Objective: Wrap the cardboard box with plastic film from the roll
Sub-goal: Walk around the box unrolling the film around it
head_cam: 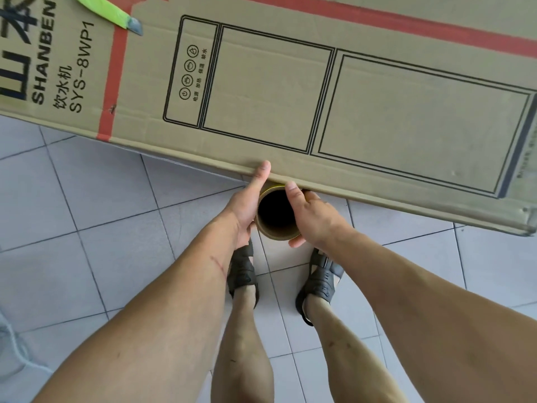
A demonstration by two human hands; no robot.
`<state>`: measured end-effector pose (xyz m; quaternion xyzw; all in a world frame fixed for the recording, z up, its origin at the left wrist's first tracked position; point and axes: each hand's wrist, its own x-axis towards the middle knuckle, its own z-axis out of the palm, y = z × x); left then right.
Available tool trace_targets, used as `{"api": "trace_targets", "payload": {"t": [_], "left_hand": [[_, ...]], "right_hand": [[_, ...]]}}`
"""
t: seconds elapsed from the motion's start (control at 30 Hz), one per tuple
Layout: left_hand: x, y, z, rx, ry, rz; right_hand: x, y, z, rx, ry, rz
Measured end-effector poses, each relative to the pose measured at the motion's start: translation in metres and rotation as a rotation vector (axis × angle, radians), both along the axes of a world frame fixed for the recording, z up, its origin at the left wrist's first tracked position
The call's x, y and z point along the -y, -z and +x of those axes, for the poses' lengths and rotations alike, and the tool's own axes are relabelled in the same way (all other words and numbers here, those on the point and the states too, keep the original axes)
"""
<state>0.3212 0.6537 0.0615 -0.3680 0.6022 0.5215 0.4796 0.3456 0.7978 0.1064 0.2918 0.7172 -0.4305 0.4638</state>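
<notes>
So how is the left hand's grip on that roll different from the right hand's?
The left hand holds the roll from its left side, while the right hand holds it from the right. The left thumb stretches up and presses against the edge of the cardboard box; the right thumb lies on the roll's rim, just below that edge. Both hands wrap the roll, holding it upright against the box.

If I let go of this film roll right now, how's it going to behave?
The film roll is a round tube held upright by both hands, so it would probably topple and roll across the smooth tiled floor. Its hollow cardboard core looks stiff, unlikely to crush. Weight is hard to judge.
</notes>
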Motion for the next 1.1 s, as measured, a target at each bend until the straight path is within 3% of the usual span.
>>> {"api": "trace_targets", "payload": {"t": [0.13, 0.23, 0.3, 0.53, 0.7, 0.77, 0.9, 1.1], "left_hand": [[-0.006, 0.0, 0.004, 0.055, -0.044, 0.045], [-0.013, -0.005, 0.009, 0.139, -0.009, 0.138], [-0.015, -0.004, 0.012, 0.163, 0.06, 0.169], [-0.022, 0.006, 0.018, 0.024, -0.003, 0.042], [-0.036, 0.016, 0.032, 0.126, -0.078, 0.198], [-0.042, 0.012, 0.032, 0.101, -0.081, 0.176], [-0.046, 0.01, 0.029, 0.021, -0.027, 0.081], [-0.054, 0.007, 0.035, 0.165, -0.042, 0.202]], "right_hand": [[-0.008, 0.002, 0.008, -0.001, 0.104, -0.027], [-0.016, 0.002, 0.016, -0.038, -0.047, 0.066], [-0.019, 0.004, 0.019, -0.021, -0.027, 0.098], [-0.021, 0.003, 0.025, 0.026, 0.141, 0.021], [-0.032, 0.0, 0.029, -0.044, 0.0, 0.139], [-0.04, 0.003, 0.026, -0.041, 0.011, 0.168], [-0.047, 0.007, 0.024, 0.015, 0.068, 0.068], [-0.065, 0.001, 0.033, 0.022, -0.012, 0.073]]}}
